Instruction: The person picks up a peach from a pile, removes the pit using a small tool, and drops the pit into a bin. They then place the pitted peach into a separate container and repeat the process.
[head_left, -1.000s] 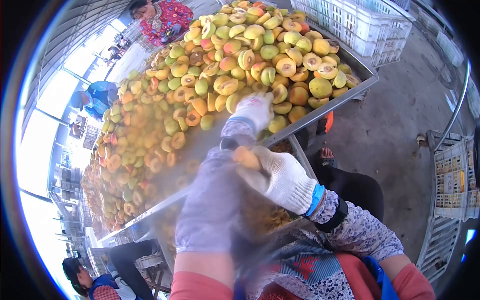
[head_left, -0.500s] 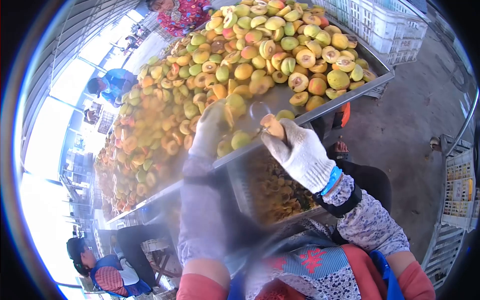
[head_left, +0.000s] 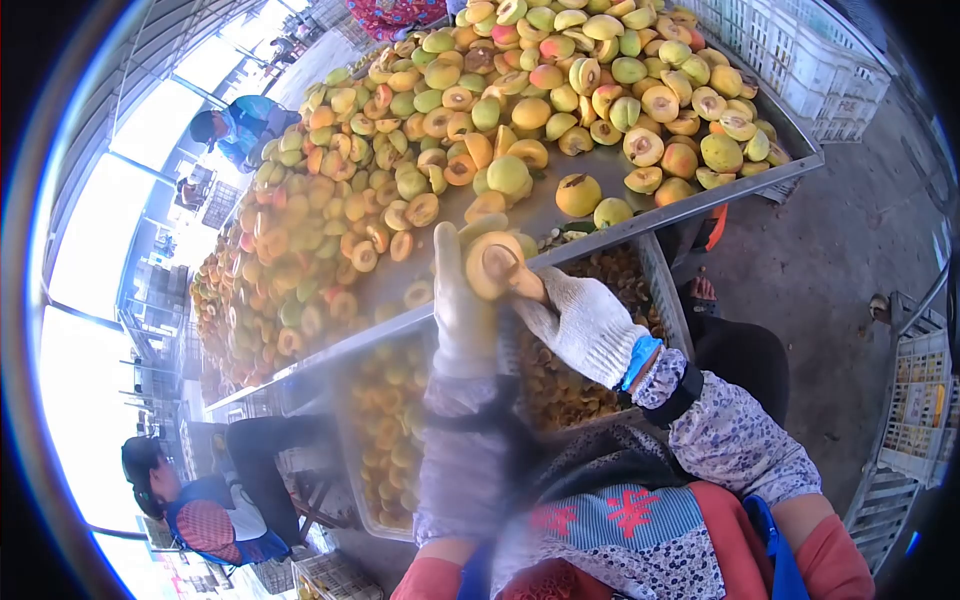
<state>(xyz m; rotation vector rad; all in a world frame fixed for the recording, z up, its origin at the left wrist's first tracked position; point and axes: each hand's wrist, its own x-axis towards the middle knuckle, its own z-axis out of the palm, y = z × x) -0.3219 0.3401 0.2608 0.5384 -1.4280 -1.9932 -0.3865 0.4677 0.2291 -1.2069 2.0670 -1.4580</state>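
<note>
My left hand point(head_left: 463, 315), in a white knit glove, is closed around a peach half point(head_left: 482, 275) with its cut face turned toward my right hand. In my gloved right hand point(head_left: 592, 328) I grip a pitting tool by its tan handle point(head_left: 528, 286). Its working end meets the middle of the cut face, where the pit area is; the exact contact is blurred. Both hands are just over the near edge of a metal table point(head_left: 585, 243) heaped with peach halves point(head_left: 510, 175), some cut side up.
Below the table edge stand a crate of peach halves point(head_left: 385, 440) and a container of brownish scraps point(head_left: 570, 385). White plastic crates point(head_left: 800, 75) are stacked at the far right, others point(head_left: 915, 370) at the right edge. Co-workers sit at left point(head_left: 215, 510) and beyond the table point(head_left: 240, 130).
My left hand has come back from the pile toward my body, now with a peach half in it. The pitting tool in my right hand has met the fruit. The view has shifted slightly.
</note>
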